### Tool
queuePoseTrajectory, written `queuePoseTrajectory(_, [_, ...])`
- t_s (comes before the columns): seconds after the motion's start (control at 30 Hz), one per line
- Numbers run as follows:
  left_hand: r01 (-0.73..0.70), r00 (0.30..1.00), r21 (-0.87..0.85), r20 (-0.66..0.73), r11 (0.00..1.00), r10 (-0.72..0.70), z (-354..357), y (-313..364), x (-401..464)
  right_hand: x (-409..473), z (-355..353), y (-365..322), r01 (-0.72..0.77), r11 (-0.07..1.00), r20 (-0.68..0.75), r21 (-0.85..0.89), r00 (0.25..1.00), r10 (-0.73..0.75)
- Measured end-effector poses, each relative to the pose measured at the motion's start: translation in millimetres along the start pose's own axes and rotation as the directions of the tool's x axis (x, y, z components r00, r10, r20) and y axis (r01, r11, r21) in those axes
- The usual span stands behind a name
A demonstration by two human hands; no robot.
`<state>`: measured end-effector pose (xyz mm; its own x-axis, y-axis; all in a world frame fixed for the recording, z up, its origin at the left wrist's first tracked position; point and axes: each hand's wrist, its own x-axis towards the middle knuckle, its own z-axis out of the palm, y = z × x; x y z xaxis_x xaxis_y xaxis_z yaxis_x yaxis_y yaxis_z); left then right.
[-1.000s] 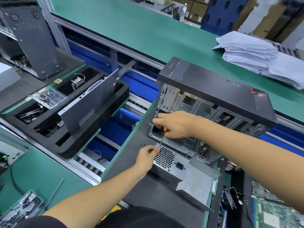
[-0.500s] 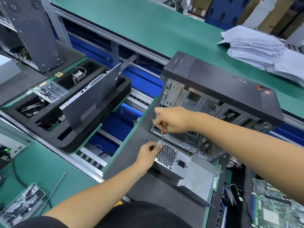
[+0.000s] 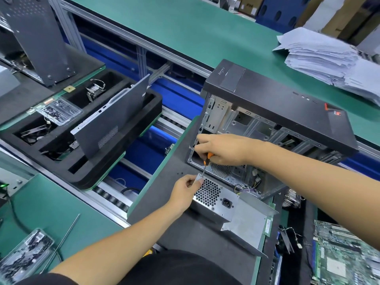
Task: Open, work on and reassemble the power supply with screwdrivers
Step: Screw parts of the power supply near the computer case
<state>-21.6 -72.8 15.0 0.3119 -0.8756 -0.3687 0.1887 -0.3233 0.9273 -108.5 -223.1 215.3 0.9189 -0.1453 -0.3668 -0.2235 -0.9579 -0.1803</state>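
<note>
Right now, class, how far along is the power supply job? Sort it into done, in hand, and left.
Done: the power supply lies outside the open computer case.
In hand: the right hand grips a screwdriver, tip at the unit's top corner, which the left hand holds.
Left: opening the unit, working on it, then reassembling it.

The power supply (image 3: 218, 199) is bare sheet metal, dull silver, with a punched honeycomb grille (the flat flap at its side looks brushed). The computer case (image 3: 273, 112) wears matt black, faintly textured panels over unpainted metal framing. The screwdriver (image 3: 206, 163) has a glossy orange handle, probably plastic, and a thin steel shaft. The tabletop (image 3: 185, 27) is smooth matt green; the tray (image 3: 115, 167) looks like black foam. A paper stack (image 3: 329, 58) lies rumpled.
</note>
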Motion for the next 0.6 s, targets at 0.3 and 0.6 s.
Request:
queuePoseTrajectory(0.3, [-0.019, 0.99, 0.128, 0.139, 0.992, 0.001, -11.1, 14.2, 8.7, -3.0, 7.4, 11.0, 0.003, 1.0, -0.041, 0.015, 0.999, -0.002])
queuePoseTrajectory(0.6, [-0.095, 0.979, 0.253, 0.198, 0.963, 0.045, -12.7, 20.4, 15.5, -6.3, 10.7, 18.7, 0.012, 1.0, -0.052, -0.013, 0.999, -0.012])
